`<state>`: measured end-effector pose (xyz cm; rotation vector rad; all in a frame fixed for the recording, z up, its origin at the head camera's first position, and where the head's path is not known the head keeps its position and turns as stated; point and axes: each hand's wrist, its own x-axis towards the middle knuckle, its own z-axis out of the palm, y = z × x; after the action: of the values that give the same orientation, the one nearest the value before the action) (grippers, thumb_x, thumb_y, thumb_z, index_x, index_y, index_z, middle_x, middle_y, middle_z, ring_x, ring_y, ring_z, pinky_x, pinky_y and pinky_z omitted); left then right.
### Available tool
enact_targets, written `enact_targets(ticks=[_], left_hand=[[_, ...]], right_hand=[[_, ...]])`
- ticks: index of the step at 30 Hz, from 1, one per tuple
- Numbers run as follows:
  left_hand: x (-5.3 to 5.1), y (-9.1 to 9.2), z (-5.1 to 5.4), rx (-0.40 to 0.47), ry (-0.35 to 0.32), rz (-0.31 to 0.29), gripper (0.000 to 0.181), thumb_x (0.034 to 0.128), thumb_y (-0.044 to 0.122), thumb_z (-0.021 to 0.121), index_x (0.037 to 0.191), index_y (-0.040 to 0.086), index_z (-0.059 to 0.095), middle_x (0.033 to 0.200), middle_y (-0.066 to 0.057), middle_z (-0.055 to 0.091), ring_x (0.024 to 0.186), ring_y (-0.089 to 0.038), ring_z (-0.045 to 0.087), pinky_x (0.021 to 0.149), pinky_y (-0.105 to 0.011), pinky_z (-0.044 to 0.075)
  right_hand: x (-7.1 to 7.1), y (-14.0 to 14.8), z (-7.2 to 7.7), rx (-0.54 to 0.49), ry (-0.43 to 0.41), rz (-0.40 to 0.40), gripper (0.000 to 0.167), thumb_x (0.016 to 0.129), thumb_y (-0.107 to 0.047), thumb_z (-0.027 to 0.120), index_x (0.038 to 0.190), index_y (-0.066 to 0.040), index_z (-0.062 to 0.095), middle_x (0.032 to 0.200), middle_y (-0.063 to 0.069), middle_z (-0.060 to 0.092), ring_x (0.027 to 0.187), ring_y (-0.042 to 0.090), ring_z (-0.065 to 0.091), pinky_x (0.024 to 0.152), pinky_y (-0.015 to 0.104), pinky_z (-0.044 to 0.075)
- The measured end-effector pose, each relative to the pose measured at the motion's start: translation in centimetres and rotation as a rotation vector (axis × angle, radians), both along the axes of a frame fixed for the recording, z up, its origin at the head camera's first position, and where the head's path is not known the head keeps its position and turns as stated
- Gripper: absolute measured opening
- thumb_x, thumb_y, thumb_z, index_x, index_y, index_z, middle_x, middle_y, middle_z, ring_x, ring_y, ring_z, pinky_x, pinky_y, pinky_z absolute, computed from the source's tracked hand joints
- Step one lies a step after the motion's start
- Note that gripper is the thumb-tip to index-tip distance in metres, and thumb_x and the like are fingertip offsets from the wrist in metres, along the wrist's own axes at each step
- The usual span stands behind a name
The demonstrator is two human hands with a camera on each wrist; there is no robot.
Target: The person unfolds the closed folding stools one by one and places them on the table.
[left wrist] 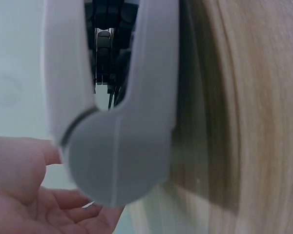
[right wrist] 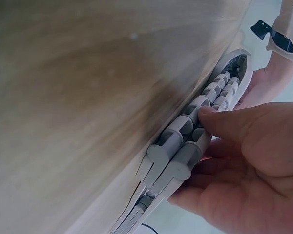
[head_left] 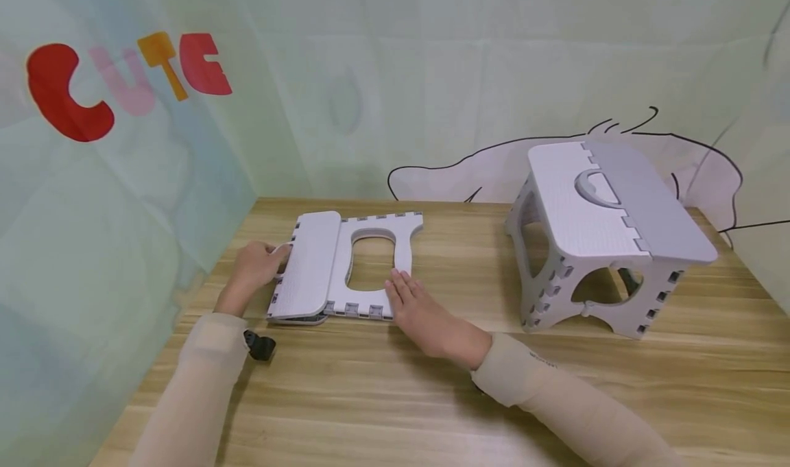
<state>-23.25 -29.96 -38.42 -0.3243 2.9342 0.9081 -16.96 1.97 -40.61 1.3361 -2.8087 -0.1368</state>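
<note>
A white folding stool [head_left: 311, 265] lies folded on its side on the wooden table, its leg panel with a large cut-out extending to the right. My left hand [head_left: 254, 269] holds the handle at its left edge, fingers curled there. In the left wrist view the end of the folding stool [left wrist: 119, 156] hides part of my left hand [left wrist: 34, 190]. My right hand [head_left: 426, 316] rests straight fingers on the panel's near right corner. In the right wrist view the right thumb of my hand [right wrist: 249, 156] touches the hinged edge of the folding stool [right wrist: 185, 126].
A second folding stool [head_left: 617, 199], white and grey, stands unfolded at the right. The wooden table [head_left: 382, 391] meets a printed cloth backdrop [head_left: 370, 110] behind and at the left. A black wrist device [head_left: 260, 345] is on the left sleeve.
</note>
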Motion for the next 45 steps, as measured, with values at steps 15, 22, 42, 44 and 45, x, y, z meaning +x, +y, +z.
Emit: enact_targets(ticks=[15,22,42,44,45], left_hand=[[0.3,-0.3,0.4,0.047,0.05,0.013,0.049,0.1031,0.033,0.048,0.096,-0.011,0.07,0.079,-0.015,0.066,0.069,-0.023,0.055,0.058,-0.03,0.044],[0.6,-0.3,1.0,0.038,0.068,0.033,0.052,0.1042,0.035,0.046,0.097,-0.01,0.07,0.081,-0.016,0.067,0.064,-0.021,0.051,0.055,-0.031,0.041],[1.4,0.9,3.7,0.056,0.163,0.02,0.054,0.1058,0.034,0.044,0.119,-0.014,0.064,0.104,-0.027,0.069,0.09,-0.036,0.065,0.061,-0.029,0.046],[1.5,1.1,4.0,0.077,0.166,0.016,0.055,0.1056,0.036,0.044,0.12,-0.014,0.064,0.105,-0.027,0.069,0.091,-0.037,0.066,0.061,-0.029,0.047],[1.5,1.1,4.1,0.088,0.165,0.017,0.055,0.1055,0.036,0.044,0.121,-0.013,0.063,0.106,-0.027,0.069,0.092,-0.037,0.066,0.062,-0.028,0.048]], right_hand=[[0.0,0.1,0.2,-0.013,-0.027,-0.01,0.062,0.091,0.015,0.056,0.147,0.016,0.03,0.153,0.037,0.024,0.145,0.044,0.022,0.115,0.049,0.029],[-0.1,0.1,0.2,-0.018,-0.026,-0.007,0.061,0.092,0.016,0.054,0.147,0.016,0.03,0.153,0.036,0.025,0.145,0.043,0.022,0.116,0.047,0.026],[0.1,0.7,0.4,-0.109,-0.005,0.021,0.048,0.1,0.003,0.052,0.143,0.02,0.035,0.148,0.04,0.03,0.143,0.045,0.027,0.115,0.047,0.027],[0.1,0.8,0.5,-0.119,-0.011,0.023,0.048,0.1,0.004,0.051,0.142,0.02,0.034,0.148,0.041,0.03,0.143,0.045,0.027,0.116,0.047,0.026],[0.1,0.8,0.5,-0.123,-0.012,0.023,0.048,0.101,0.003,0.051,0.142,0.021,0.034,0.148,0.041,0.03,0.143,0.045,0.027,0.116,0.047,0.026]])
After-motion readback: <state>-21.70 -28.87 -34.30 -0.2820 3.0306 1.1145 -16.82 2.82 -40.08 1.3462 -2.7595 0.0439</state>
